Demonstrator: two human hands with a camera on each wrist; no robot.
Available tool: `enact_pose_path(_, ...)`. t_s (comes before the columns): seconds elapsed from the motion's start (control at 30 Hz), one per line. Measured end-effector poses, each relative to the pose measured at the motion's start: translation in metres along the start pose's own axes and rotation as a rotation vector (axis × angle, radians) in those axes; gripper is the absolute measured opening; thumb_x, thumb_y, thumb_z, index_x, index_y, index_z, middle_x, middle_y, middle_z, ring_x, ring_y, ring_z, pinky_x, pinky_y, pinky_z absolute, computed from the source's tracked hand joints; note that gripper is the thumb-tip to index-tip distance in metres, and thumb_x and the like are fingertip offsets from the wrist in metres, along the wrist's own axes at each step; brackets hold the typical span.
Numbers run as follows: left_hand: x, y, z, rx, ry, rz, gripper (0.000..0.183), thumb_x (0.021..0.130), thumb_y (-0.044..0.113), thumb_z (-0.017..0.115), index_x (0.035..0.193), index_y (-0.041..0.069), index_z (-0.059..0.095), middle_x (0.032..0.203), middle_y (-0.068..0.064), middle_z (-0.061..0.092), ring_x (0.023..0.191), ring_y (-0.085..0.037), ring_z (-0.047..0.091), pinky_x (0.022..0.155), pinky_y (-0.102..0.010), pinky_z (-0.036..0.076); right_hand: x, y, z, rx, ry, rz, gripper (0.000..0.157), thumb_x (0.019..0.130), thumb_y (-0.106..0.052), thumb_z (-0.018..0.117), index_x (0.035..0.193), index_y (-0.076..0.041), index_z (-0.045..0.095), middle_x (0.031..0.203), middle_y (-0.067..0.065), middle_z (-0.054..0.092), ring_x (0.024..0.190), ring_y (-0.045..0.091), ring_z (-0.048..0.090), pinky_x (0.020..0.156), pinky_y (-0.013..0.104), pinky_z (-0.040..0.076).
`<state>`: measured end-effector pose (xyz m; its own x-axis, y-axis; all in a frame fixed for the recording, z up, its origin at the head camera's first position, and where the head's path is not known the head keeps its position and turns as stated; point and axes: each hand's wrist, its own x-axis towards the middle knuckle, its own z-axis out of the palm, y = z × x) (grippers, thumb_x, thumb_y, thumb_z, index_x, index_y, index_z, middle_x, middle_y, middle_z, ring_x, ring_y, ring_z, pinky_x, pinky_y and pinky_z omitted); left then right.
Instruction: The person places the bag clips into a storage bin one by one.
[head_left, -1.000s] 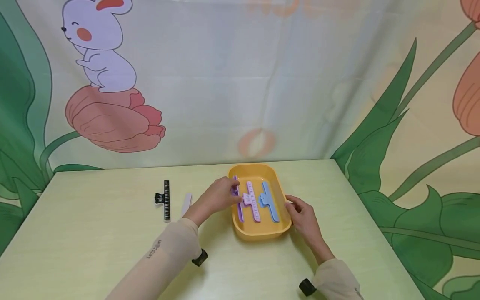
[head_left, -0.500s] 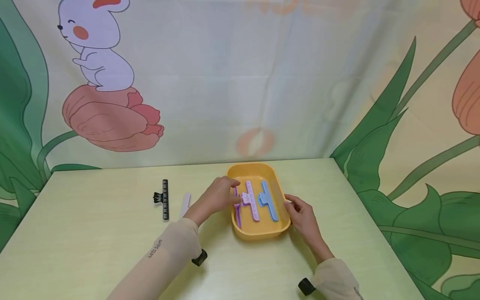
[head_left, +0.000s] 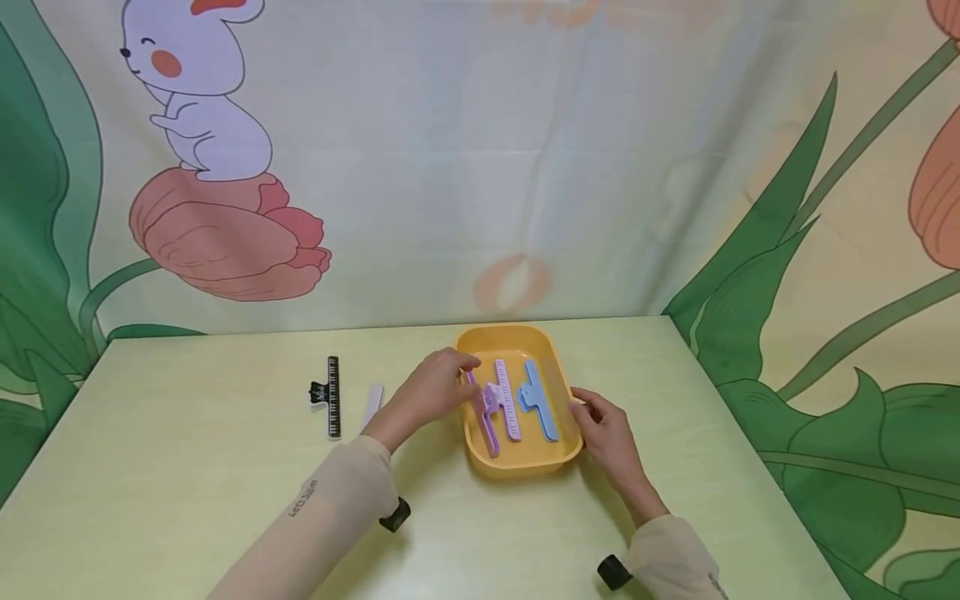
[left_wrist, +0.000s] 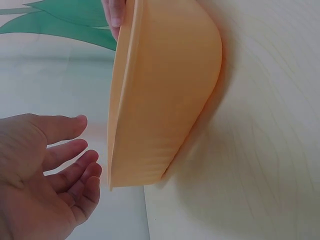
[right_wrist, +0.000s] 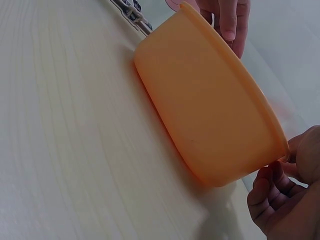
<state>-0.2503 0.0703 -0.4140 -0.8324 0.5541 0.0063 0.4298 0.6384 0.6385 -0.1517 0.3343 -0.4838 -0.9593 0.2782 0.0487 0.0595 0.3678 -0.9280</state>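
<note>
My left hand (head_left: 431,387) hovers over the left rim of a yellow plastic basin (head_left: 525,471). Its thumb and fingers are apart and relaxed, with nothing between them in the left wrist view (left_wrist: 65,170). Just below lies a purple long-bar page clip (head_left: 489,429), slanted inside the basin, its grip tab overlapping the pink piano-key clip (head_left: 512,421) beside it. To the right of these is a blue clip (head_left: 543,417). My right hand (head_left: 611,437) pinches the basin's right rim between thumb and fingers, as the right wrist view also shows at the basin (right_wrist: 210,100).
Left of the basin, a black piano-key clip (head_left: 333,400) lies on the pale wooden table (head_left: 187,467). A pale lilac clip (head_left: 372,402) is partly hidden behind my left forearm. A printed curtain (head_left: 420,167) hangs along the table's back edge.
My left hand has let go of the purple clip, which has turned from near the basin's left wall to a slant, its lower end farther right. The right hand keeps its place on the rim.
</note>
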Motion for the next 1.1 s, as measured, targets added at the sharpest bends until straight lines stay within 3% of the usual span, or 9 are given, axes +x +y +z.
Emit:
enact_pose_path(0.17,-0.005,-0.002,-0.006,-0.043,0.004,-0.036,0.040,0.098,0.015,0.071,0.135,0.000,0.066,0.128,-0.017,0.066,0.115,-0.031,0.061,0.097,-0.044,0.053,0.000,-0.002,0.000,0.020,-0.003,-0.014,0.033,0.105,-0.011,0.062,0.134,0.002,0.065,0.090,0.018,0.060,0.069,0.016,0.052,0.054,0.020,0.045)
enact_pose_path(0.4,-0.013,-0.007,-0.013,-0.031,0.038,0.000,0.038,0.099,0.016,0.070,0.133,-0.001,0.067,0.128,-0.017,0.066,0.114,-0.032,0.063,0.096,-0.044,0.054,0.001,0.000,0.000,0.020,-0.004,-0.018,0.033,0.105,-0.013,0.062,0.134,0.002,0.066,0.090,0.021,0.060,0.069,0.015,0.051,0.054,0.020,0.045)
enact_pose_path(0.67,-0.024,-0.008,-0.023,-0.066,0.059,-0.017,0.039,0.101,0.018,0.069,0.136,0.002,0.065,0.131,-0.015,0.065,0.116,-0.031,0.062,0.097,-0.044,0.054,0.001,0.000,0.000,0.003,0.007,-0.022,0.032,0.105,-0.013,0.062,0.133,0.002,0.066,0.091,0.020,0.060,0.071,0.014,0.051,0.055,0.019,0.043)
enact_pose_path(1.1,-0.040,-0.026,-0.040,-0.073,0.096,0.005,0.038,0.101,0.014,0.068,0.136,0.001,0.065,0.133,-0.015,0.064,0.116,-0.032,0.062,0.097,-0.046,0.053,0.000,0.000,0.002,0.007,0.011,-0.018,0.031,0.104,-0.011,0.062,0.132,0.002,0.067,0.092,0.022,0.060,0.071,0.015,0.051,0.054,0.019,0.043)
